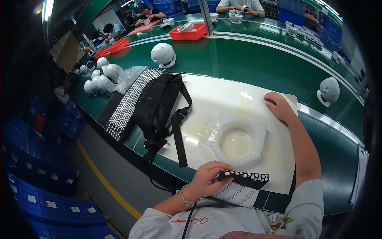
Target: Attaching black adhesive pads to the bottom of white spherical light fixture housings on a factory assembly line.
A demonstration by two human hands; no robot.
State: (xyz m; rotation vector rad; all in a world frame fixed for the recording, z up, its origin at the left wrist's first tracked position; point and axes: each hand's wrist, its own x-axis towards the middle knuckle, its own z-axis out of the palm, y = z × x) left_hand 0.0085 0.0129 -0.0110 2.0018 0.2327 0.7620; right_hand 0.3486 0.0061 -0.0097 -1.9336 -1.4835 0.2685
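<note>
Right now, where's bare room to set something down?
On the white sheet, between black bag, white ring and right hand; also the green table beyond, between two round white devices. Crowded: by the far-left device cluster and the left hand.

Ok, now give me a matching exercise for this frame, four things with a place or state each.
Things
1. Black bag
2. White ring-shaped block
3. Black white-spotted piece
4. Right grip

Places and states
A. held in the left grip
B. has a wide round opening
C. near the far right corner of the white board
D. has a strap trailing across the board

Pairs: 1-D, 2-B, 3-A, 4-C
</note>
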